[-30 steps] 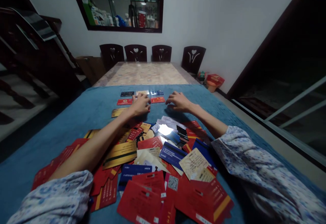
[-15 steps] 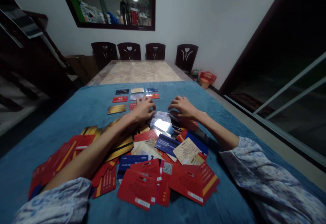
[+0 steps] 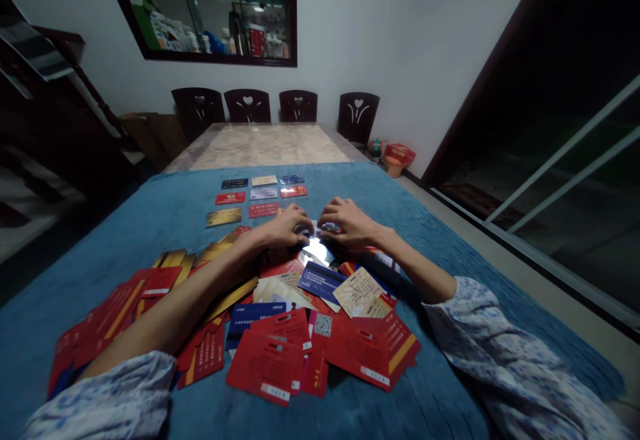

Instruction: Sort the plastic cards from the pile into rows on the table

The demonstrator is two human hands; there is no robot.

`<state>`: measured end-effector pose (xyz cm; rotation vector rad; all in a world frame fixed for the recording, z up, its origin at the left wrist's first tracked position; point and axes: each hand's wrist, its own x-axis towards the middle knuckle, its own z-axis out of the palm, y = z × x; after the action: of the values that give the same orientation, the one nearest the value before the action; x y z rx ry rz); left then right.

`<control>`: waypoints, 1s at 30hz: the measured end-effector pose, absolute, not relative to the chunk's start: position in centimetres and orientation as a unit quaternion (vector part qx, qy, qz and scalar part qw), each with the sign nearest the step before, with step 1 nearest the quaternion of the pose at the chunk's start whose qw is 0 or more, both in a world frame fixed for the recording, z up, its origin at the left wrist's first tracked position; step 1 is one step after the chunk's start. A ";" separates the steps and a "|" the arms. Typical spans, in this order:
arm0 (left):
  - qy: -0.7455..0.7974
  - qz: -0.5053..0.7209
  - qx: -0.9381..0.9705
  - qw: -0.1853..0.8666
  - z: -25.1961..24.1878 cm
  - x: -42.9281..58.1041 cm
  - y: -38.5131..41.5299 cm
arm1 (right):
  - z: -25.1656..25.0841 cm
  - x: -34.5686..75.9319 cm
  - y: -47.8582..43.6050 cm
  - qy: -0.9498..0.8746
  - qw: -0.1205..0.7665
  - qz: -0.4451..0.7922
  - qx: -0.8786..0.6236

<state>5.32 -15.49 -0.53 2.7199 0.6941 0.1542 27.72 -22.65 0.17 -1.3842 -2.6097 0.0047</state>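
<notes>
A loose pile of bank-style cards is heaped before me, with red cards [image 3: 265, 368], a dark blue card [image 3: 323, 280] and a cream card [image 3: 358, 292] among them. At its far edge my left hand [image 3: 287, 228] curls its fingers in against the cards from the left. Opposite it, my right hand [image 3: 347, 223] bends its fingers around the same spot. Between and just below them lies a shiny silver card [image 3: 316, 251] that reflects bright light. The fingertips partly cover the cards there, so which ones they grip is unclear.
Beyond my hands, several cards lie in spaced rows, including a gold card [image 3: 224, 217], a red card [image 3: 263, 210] and a silvery card [image 3: 263, 193]. A blue cloth [image 3: 165, 213] covers the near table. Dark chairs [image 3: 247, 105] stand at the far end.
My hands have come closer together over the silver cards, the right one moving left. The red card in the front row, partly covered before, now shows fully. The view has shifted slightly.
</notes>
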 end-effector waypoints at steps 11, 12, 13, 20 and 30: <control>0.270 0.079 0.946 0.161 -0.8 5.8 -15.6 | -0.2 27.1 -22.8 -0.883 0.084 0.016 -0.462; 0.276 0.082 0.944 0.161 -0.8 5.8 -15.6 | -0.3 27.1 -22.8 -0.883 0.085 0.017 -0.462; 0.280 0.085 0.943 0.162 -0.9 5.8 -15.7 | -0.4 27.1 -22.8 -0.883 0.087 0.017 -0.462; 0.317 0.111 0.929 0.157 -1.3 5.8 -15.4 | -1.0 27.1 -22.4 -0.887 0.104 0.005 -0.450; 0.441 0.102 0.882 0.131 -1.6 6.1 -15.2 | -1.9 27.0 -22.1 -0.894 0.096 -0.022 -0.436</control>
<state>6.13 -15.23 -1.58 2.5617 1.2797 0.2972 26.96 -22.05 -1.85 -1.2927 -2.6493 -0.0665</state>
